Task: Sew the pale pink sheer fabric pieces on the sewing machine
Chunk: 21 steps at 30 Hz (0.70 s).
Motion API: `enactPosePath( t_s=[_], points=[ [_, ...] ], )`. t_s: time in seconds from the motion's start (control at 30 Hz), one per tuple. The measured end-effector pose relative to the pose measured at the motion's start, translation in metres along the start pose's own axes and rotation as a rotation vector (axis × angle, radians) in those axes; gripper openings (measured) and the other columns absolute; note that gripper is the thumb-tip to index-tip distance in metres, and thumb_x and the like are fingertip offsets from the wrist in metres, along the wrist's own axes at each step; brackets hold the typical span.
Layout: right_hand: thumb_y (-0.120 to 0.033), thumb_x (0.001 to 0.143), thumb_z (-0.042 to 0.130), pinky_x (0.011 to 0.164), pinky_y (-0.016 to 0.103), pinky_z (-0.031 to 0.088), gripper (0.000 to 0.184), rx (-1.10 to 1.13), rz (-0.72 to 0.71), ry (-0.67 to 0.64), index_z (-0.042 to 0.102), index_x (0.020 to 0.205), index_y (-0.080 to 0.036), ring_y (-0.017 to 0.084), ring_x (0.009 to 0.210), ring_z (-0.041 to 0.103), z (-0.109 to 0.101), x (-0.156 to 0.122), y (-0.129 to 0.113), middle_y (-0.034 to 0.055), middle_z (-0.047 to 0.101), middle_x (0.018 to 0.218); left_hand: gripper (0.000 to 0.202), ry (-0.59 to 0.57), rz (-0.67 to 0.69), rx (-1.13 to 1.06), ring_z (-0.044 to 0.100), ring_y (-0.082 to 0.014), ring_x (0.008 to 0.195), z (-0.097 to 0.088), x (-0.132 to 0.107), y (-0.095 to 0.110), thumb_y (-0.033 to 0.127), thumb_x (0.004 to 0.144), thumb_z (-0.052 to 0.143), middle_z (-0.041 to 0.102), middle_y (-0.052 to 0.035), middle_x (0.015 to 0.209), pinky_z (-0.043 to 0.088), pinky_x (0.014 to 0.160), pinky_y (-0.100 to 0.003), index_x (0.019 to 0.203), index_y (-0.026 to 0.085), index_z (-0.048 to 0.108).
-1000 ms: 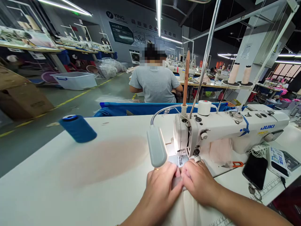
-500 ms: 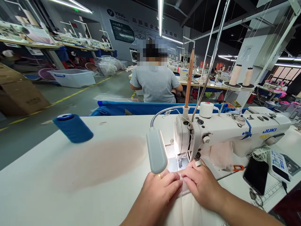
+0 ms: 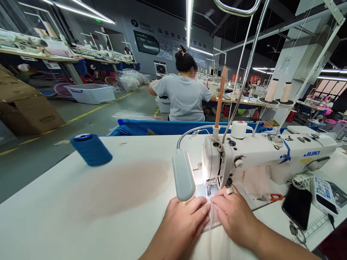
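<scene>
A white Juki sewing machine (image 3: 271,153) stands on the white table (image 3: 81,216), its needle area lit by a grey gooseneck lamp (image 3: 183,175). A strip of pale fabric (image 3: 214,238) runs from the table's near edge up under the presser foot (image 3: 209,189). My left hand (image 3: 183,225) lies on the fabric's left side, fingers together and pressed flat, a ring on one finger. My right hand (image 3: 234,216) presses the fabric's right side, fingers extended toward the needle, a thimble ring on its forefinger. The fingertips of both hands nearly meet just in front of the foot.
A blue thread cone (image 3: 91,148) lies on the table's far left. Orange-handled snips (image 3: 273,197), a black phone (image 3: 298,207) and a control box (image 3: 324,191) sit right of the machine. A person in a grey shirt (image 3: 185,97) sits ahead, back turned. Cardboard box (image 3: 27,108) on the floor left.
Both hands slid the fabric slightly forward toward the presser foot and stay pressed on it. The view shifted a little; the person ahead turned slightly.
</scene>
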State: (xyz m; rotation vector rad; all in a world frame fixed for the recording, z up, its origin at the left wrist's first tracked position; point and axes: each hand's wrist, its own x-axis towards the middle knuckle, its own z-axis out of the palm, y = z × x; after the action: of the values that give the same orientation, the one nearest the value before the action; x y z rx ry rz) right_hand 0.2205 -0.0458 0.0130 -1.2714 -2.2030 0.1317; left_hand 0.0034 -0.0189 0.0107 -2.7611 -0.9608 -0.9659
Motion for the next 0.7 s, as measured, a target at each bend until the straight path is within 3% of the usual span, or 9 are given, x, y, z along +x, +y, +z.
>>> enactPosePath(
  t_s=[0.2, 0.5, 0.7],
  points=[
    [-0.003, 0.095, 0.056, 0.078, 0.037, 0.048, 0.023, -0.085, 0.006, 0.004, 0.069, 0.097, -0.022, 0.027, 0.092, 0.057, 0.004, 0.002, 0.004, 0.0087, 0.070, 0.103, 0.028, -0.032, 0.024, -0.007, 0.076, -0.0247, 0.083, -0.014, 0.009, -0.001, 0.012, 0.103, 0.050, 0.084, -0.0024, 0.103, 0.044, 0.078, -0.041, 0.101, 0.025, 0.075],
    [-0.001, 0.087, 0.059, 0.078, 0.038, 0.046, 0.029, -0.140, 0.030, 0.014, 0.072, 0.102, -0.023, 0.029, 0.094, 0.057, 0.006, 0.006, 0.007, 0.0090, 0.069, 0.101, 0.030, -0.027, -0.001, 0.013, 0.076, -0.0267, 0.089, -0.003, 0.006, -0.006, 0.017, 0.105, 0.051, 0.085, -0.0041, 0.109, 0.043, 0.078, -0.041, 0.112, 0.026, 0.079],
    [0.000, 0.086, 0.060, 0.081, 0.038, 0.048, 0.034, -0.125, 0.029, 0.029, 0.075, 0.107, -0.023, 0.029, 0.100, 0.059, 0.007, 0.006, 0.009, 0.0096, 0.071, 0.106, 0.031, -0.004, -0.015, 0.024, 0.076, -0.0268, 0.088, -0.003, 0.007, -0.007, 0.018, 0.106, 0.050, 0.085, -0.0043, 0.109, 0.043, 0.080, -0.042, 0.109, 0.026, 0.079]
  ],
)
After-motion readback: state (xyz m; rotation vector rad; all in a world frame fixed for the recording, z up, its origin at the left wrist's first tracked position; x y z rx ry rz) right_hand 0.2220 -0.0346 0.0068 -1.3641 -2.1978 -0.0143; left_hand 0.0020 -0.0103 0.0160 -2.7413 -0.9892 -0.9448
